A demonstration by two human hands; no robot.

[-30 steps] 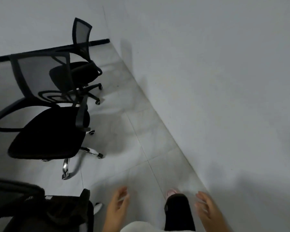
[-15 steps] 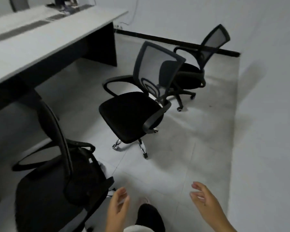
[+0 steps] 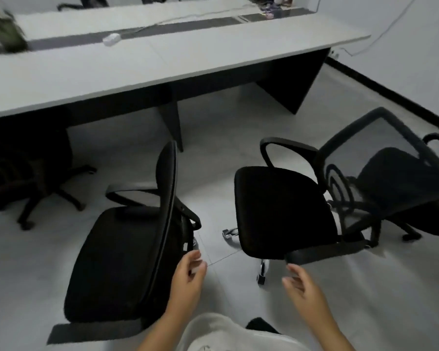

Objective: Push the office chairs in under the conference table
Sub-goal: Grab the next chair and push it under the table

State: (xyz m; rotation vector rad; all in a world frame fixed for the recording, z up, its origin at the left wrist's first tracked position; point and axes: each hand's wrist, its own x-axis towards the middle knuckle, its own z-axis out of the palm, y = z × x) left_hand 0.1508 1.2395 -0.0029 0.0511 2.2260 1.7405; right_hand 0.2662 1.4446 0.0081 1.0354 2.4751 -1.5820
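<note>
Near office chair (image 3: 127, 252) seat facing 10 o'clock toward conference table (image 3: 137, 67), left hand (image 3: 188, 277) loosely open beside its backrest, right hand (image 3: 304, 287) open, holding nothing

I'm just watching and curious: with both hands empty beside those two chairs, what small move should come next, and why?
Probably the left hand should close on the backrest of the nearest chair. It hovers right beside that backrest, holding nothing, and this chair stands clear of the conference table. The right hand is also free.
</note>
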